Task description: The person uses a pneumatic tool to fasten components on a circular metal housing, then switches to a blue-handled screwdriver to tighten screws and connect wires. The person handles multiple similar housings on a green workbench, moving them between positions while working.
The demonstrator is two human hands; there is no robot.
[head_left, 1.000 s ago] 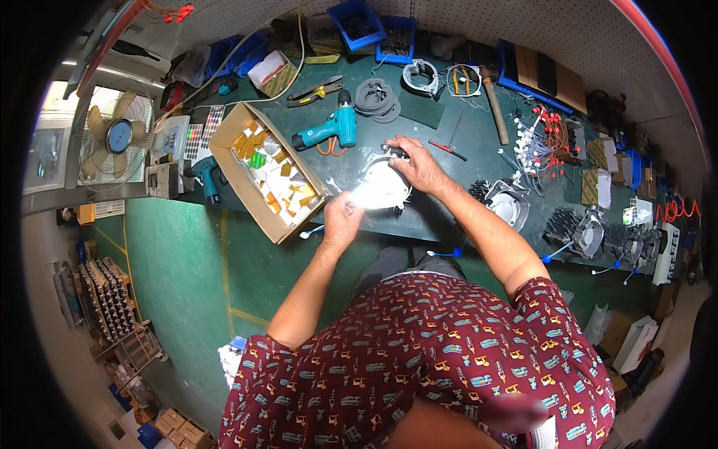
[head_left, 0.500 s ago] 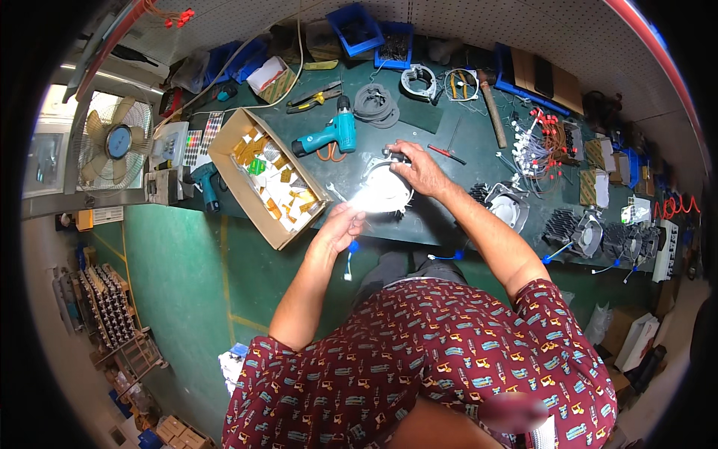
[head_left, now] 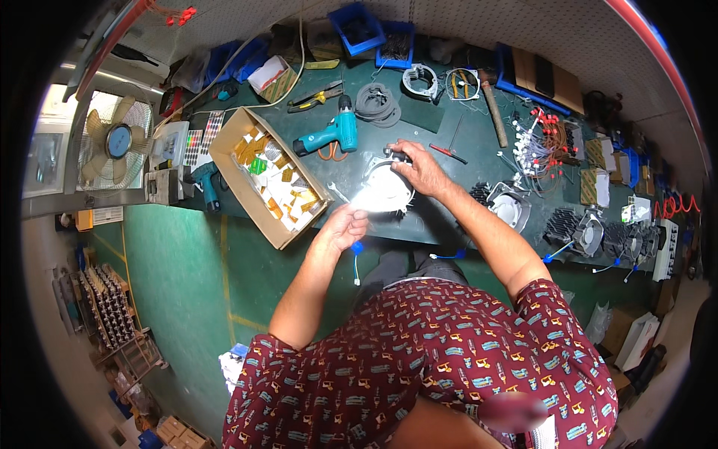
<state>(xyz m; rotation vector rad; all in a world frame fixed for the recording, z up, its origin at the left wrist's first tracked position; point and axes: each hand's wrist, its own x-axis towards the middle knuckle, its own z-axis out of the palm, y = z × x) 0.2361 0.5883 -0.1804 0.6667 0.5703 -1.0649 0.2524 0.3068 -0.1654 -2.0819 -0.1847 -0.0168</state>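
A round lamp unit [head_left: 385,179] with a white-hot glare across its face lies near the bench's front edge. My right hand [head_left: 420,170] is closed round its far right rim, beside a dark fitting. At the near left edge my left hand [head_left: 345,226] makes a pinch; glare hides what its fingertips hold. Below that hand hangs a short cable [head_left: 357,269] with a blue piece and a small white plug. A wrench [head_left: 338,191] lies just left of the lamp unit.
An open cardboard box [head_left: 283,238] of small packets stands to the left, overhanging the front edge. Behind it lies a teal cordless drill [head_left: 329,136]. Similar finned units [head_left: 507,209] line the right side. A hammer [head_left: 495,116] and red-handled tool [head_left: 447,154] lie farther back.
My left hand has shifted slightly to the right, and the dangling cable has swung a little right and down. My right hand keeps its place on the lamp unit.
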